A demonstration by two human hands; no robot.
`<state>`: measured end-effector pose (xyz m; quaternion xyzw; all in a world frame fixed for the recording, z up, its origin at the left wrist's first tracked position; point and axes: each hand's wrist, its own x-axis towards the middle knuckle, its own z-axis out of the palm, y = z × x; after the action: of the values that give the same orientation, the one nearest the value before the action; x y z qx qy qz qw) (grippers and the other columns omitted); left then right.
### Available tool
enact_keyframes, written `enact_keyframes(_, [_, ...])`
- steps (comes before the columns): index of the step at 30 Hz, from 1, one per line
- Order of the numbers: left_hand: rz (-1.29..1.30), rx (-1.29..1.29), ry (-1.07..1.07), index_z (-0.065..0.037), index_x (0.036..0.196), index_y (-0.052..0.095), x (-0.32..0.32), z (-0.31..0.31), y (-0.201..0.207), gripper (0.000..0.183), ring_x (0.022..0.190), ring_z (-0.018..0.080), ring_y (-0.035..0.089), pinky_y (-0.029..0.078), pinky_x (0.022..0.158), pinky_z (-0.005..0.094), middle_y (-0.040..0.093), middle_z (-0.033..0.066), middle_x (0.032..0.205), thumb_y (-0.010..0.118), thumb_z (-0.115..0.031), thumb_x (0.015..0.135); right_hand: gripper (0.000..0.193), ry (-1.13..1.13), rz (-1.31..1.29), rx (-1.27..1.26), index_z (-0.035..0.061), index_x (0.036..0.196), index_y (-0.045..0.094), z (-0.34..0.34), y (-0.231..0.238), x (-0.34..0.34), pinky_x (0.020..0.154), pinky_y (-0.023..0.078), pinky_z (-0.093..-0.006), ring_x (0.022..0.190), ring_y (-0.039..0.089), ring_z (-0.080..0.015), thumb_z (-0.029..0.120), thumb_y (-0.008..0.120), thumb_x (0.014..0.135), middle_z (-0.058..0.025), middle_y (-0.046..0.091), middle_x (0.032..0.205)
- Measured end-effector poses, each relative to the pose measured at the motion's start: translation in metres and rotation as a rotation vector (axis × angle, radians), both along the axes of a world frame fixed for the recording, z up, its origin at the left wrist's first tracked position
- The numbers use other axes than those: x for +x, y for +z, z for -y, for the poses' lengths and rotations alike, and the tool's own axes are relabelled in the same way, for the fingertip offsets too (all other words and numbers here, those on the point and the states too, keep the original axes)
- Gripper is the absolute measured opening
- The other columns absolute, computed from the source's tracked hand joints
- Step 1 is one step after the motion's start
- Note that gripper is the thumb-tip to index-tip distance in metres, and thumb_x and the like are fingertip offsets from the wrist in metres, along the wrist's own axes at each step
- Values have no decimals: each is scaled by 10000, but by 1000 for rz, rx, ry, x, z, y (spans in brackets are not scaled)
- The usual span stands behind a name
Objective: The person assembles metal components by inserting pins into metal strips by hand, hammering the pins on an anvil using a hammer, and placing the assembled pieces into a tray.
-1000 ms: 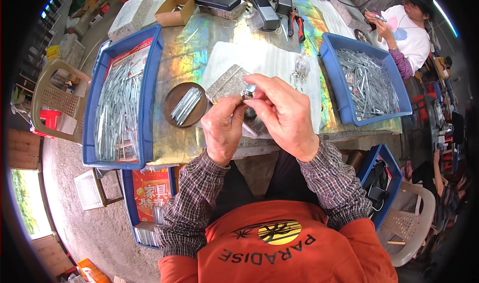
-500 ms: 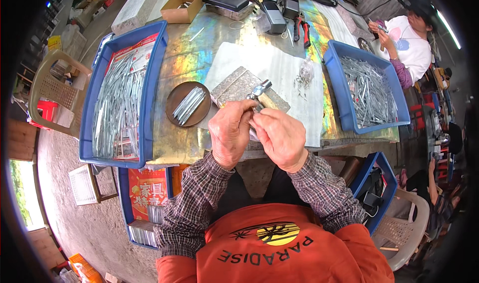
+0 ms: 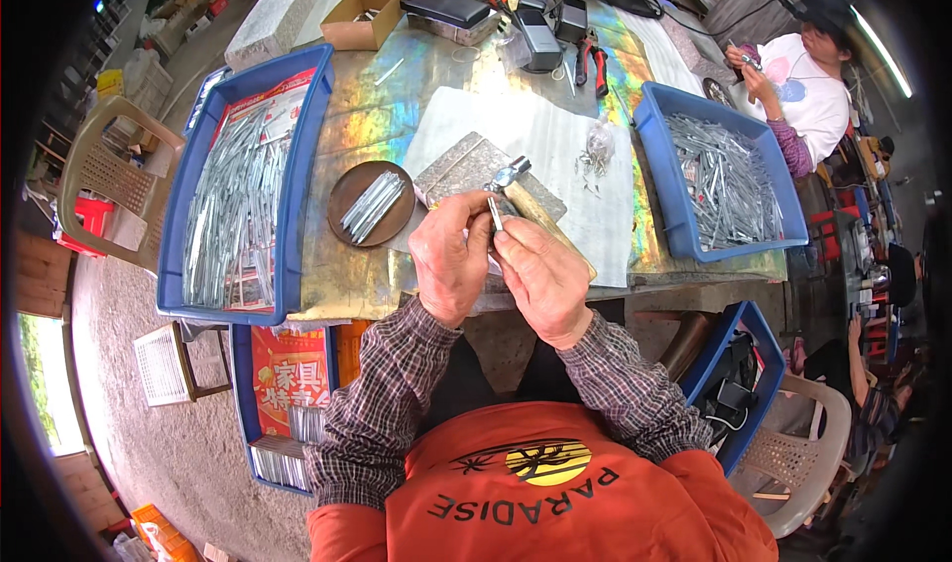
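Iridescent foil covers the worktop [image 3: 367,116], flanked by two blue trays of metal strips. Above a grey metal block [image 3: 466,170], the left hand [image 3: 451,255] and right hand [image 3: 543,277] meet, fingers pinched together on a small metal strip [image 3: 495,212] between them.

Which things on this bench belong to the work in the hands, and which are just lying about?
In use: left hand, right hand, thin metal strip, small hammer, brown dish of strips, two blue trays.
Lying about: red-handled pliers, cardboard box, black cases.
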<state>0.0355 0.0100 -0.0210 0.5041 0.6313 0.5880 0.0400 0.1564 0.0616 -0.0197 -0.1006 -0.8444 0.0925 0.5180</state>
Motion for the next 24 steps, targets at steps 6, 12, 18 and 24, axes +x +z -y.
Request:
enact_keyframes(6, [39,16,-5,-7,940,650,-2,2,-3,159,728,178,659,504,678,260,677,108,835,635,37,788,441,-255,249,-76,-15,1059,585,5,19,27,716,524,-360,868,612,-319,-33,701,633,-134,594,997])
enact_keyframes(12, [-22,42,37,5,908,661,2,1,1,133,706,196,648,497,649,276,666,124,810,655,29,777,357,-467,528,-204,-9,1111,550,-3,1,45,612,465,-387,770,577,-287,15,617,761,-127,531,853])
enact_keyframes(18, [-25,56,38,11,903,656,2,-1,0,135,683,212,635,489,630,288,651,130,787,658,33,770,231,-298,188,-423,-35,1047,572,3,34,58,583,455,-349,650,562,-272,48,598,833,-135,563,794])
enact_keyframes(24, [-9,54,41,16,893,650,3,-2,0,128,683,218,631,484,630,289,647,134,786,652,44,768,232,-140,262,-415,-35,1029,586,10,58,70,555,456,-306,603,579,-250,16,640,810,-139,593,763])
